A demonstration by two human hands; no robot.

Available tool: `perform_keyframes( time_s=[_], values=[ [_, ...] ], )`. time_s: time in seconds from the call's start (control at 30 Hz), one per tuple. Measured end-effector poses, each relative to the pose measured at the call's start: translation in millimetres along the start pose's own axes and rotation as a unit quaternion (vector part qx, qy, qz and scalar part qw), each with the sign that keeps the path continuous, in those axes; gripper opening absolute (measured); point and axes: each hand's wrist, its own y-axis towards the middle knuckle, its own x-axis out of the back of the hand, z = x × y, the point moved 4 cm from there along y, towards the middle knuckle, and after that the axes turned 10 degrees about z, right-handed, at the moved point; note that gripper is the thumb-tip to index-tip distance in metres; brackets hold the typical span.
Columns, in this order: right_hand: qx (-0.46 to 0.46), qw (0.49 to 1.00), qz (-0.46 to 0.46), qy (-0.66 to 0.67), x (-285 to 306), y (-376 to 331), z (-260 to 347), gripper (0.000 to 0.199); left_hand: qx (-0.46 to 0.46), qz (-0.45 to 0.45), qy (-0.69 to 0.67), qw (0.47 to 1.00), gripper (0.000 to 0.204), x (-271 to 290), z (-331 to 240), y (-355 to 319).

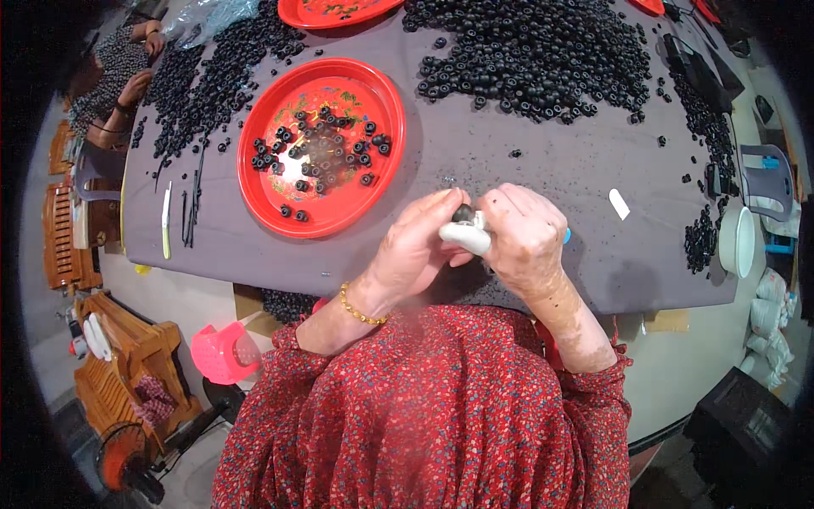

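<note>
My left hand (pixel 409 246) is closed, with a small black ring-like piece (pixel 463 214) pinched at its fingertips. Right against it, my right hand (pixel 524 237) is curled into a fist. A blue end (pixel 566 237) of some tool pokes out behind that fist; its other part is hidden. A white wrap (pixel 466 238) covers what looks like my right thumb, pressed near the black piece. To the left lies a round red tray (pixel 254 199) with a floral print, holding scattered black pieces (pixel 326 157).
A grey cloth (pixel 475 161) covers the table. Large heaps of black pieces (pixel 534 51) lie at the back. A knife (pixel 166 222) and thin black rods (pixel 194 204) rest at left, a white flat piece (pixel 619 204) and pale bowl (pixel 736 243) at right. Another person's arm (pixel 119 114) shows far left.
</note>
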Motion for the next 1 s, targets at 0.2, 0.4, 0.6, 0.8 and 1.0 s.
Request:
perform_keyframes(
  time_s=[0.2,0.4,0.6,0.8,1.0],
  values=[
    [-0.108,0.982,0.021,0.155,9.5,-9.7,-8.1,0.022,-0.045,0.069,0.006,0.997,0.034,3.9,-2.1,6.4],
    [-0.215,0.931,0.024,0.294,11.6,-7.2,1.3,0.013,-0.036,0.055,0.031,0.997,0.027,9.4,2.0,0.8],
    [-0.304,0.774,0.062,0.551,-12.9,-10.3,0.7,0.010,-0.035,0.031,0.054,0.997,0.025,13.1,7.5,1.8],
    [-0.326,0.830,0.098,0.443,-17.4,-3.2,-7.3,0.011,-0.035,0.038,0.045,0.998,0.026,21.9,7.5,-3.6],
    [-0.207,0.977,0.050,0.023,-19.0,22.7,-72.6,0.014,-0.113,-0.077,0.304,0.943,0.025,43.4,-30.4,-17.1]
  ],
)
